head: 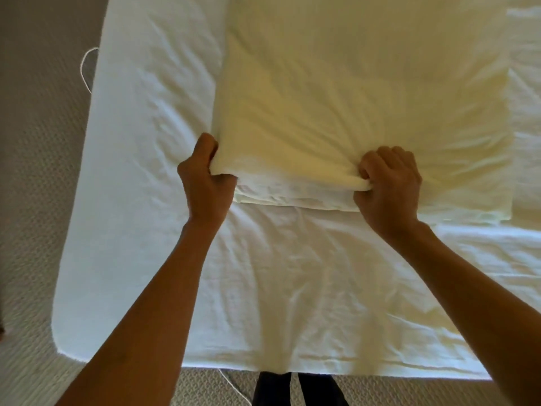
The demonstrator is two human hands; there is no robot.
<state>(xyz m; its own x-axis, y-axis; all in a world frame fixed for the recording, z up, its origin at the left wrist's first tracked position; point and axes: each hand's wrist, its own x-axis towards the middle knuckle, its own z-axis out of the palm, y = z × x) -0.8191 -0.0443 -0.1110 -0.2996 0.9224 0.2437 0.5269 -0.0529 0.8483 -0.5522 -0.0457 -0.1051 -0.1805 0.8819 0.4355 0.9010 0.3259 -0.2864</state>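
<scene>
Soft, warm daylight falls evenly, tinting the pillow (351, 98) yellowish. Creases in the sheet (263, 273) cast faint shadows. The wide lens bends the edges, and detail is slightly blurred.

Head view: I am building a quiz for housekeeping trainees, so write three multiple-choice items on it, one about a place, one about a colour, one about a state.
1. Where does the left hand grip the pale yellow folded cloth?
A. its near left corner
B. its far edge
C. its right side

2. What colour is the wrinkled bed sheet beneath?
A. white
B. dark blue
C. red

3. How is the right hand?
A. flat and open
B. curled, pinching the cloth's near edge
C. hanging off the bed

Key: 1 A, the hand curls round that corner; 2 A, it shows white all over; 3 B, a fold bunches in its grip.
</scene>
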